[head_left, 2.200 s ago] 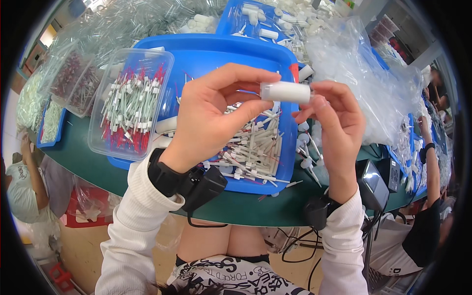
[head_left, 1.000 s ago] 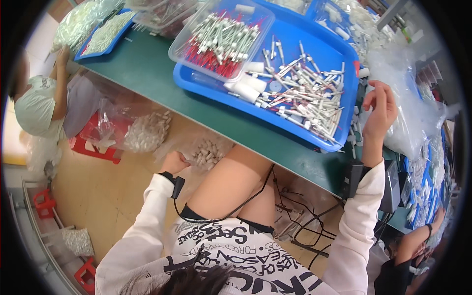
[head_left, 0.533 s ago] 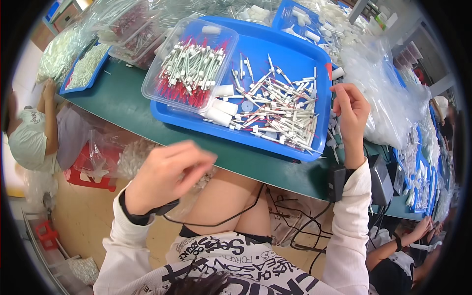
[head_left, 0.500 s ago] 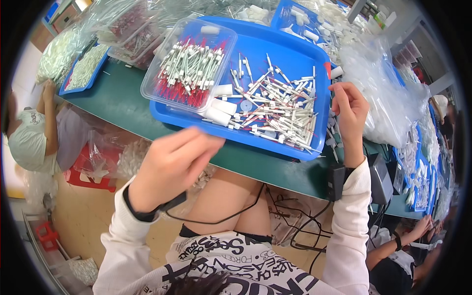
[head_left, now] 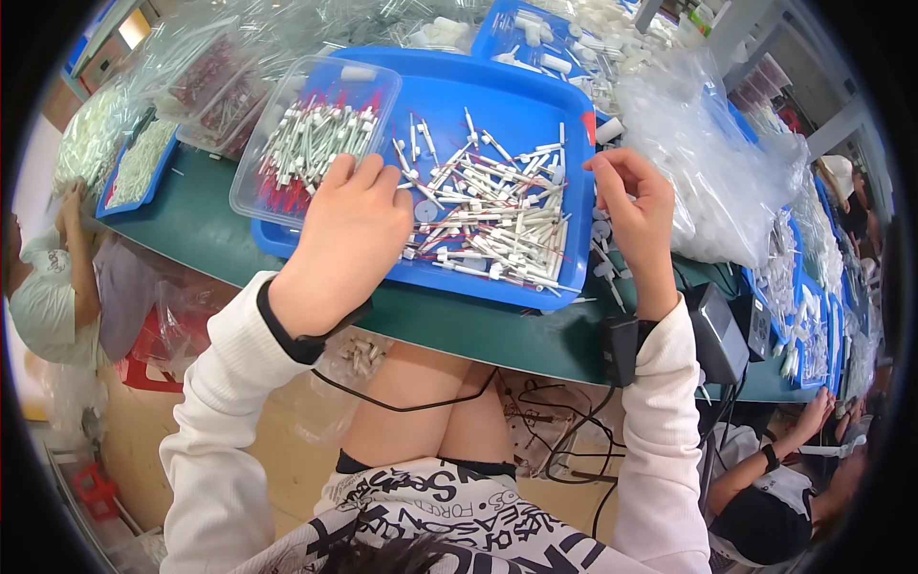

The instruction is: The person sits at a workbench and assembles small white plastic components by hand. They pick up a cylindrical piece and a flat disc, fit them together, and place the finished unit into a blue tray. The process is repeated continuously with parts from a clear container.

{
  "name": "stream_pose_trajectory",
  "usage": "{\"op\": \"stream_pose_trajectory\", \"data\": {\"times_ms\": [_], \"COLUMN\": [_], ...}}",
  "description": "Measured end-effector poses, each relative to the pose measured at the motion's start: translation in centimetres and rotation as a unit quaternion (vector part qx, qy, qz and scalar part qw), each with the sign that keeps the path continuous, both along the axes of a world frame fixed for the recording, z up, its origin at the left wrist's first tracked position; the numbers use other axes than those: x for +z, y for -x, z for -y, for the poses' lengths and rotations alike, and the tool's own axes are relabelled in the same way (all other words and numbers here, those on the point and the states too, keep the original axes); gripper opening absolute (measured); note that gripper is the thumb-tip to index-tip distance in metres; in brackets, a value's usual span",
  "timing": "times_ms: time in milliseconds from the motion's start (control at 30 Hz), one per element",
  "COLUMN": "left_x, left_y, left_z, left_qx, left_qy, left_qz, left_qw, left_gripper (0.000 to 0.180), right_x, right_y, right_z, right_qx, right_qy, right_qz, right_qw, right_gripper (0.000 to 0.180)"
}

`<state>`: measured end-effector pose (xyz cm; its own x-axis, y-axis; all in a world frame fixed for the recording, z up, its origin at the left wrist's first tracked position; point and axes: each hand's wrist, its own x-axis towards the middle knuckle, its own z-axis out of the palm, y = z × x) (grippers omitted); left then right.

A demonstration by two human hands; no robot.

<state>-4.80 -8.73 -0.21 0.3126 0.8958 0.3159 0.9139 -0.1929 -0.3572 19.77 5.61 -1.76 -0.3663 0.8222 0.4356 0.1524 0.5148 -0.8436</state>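
My left hand (head_left: pixel 354 239) is over the near right corner of a clear plastic box (head_left: pixel 251 196), its fingers bent downward and their tips hidden. In the box lie bundled white stick-like parts with red wires (head_left: pixel 316 134). The box rests on the left part of a blue tray (head_left: pixel 449 77). Loose white sticks with thin red wires (head_left: pixel 507 210) are scattered over the tray's right part. My right hand (head_left: pixel 636 196) is beside the tray's right rim, thumb and forefinger pinched together. Anything between those fingertips is too small to make out.
Clear plastic bags (head_left: pixel 698 163) lie right of the tray. Stacked clear boxes (head_left: pixel 206 96) stand far left, near a small blue tray (head_left: pixel 143 167). A black adapter box (head_left: pixel 717 330) with cables sits at the table's right edge. Other people work at both sides.
My left hand has moved forward from the tray's near edge to the clear box, covering part of it. My right hand remains pinched beside the tray's right rim. The whole view has shifted slightly.
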Motion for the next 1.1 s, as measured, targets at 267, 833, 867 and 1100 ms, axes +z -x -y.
{"op": "stream_pose_trajectory", "data": {"times_ms": [267,833,867,1100], "left_x": [2.4,6.5,6.8,7.0], "left_y": [0.8,3.3,2.9,-0.4], "left_z": [0.0,0.5,0.3,-4.7], "left_qx": [-0.020,-0.109,-0.126,-0.185], "left_qy": [-0.022,0.092,0.114,0.068], "left_qz": [0.226,0.648,0.651,0.873], "left_qw": [0.974,0.748,0.740,0.445], "left_gripper": [0.010,0.027,0.029,0.032], "right_x": [0.2,0.2,0.3,1.9], "right_y": [0.3,0.2,0.2,1.8], "right_z": [0.5,0.3,0.4,3.1], "right_qx": [0.011,0.009,0.020,0.170], "right_qy": [-0.038,-0.023,-0.020,-0.147], "right_qz": [0.040,0.070,0.062,0.151], "right_qw": [0.998,0.997,0.998,0.963], "right_gripper": [0.011,0.010,0.010,0.016]}}
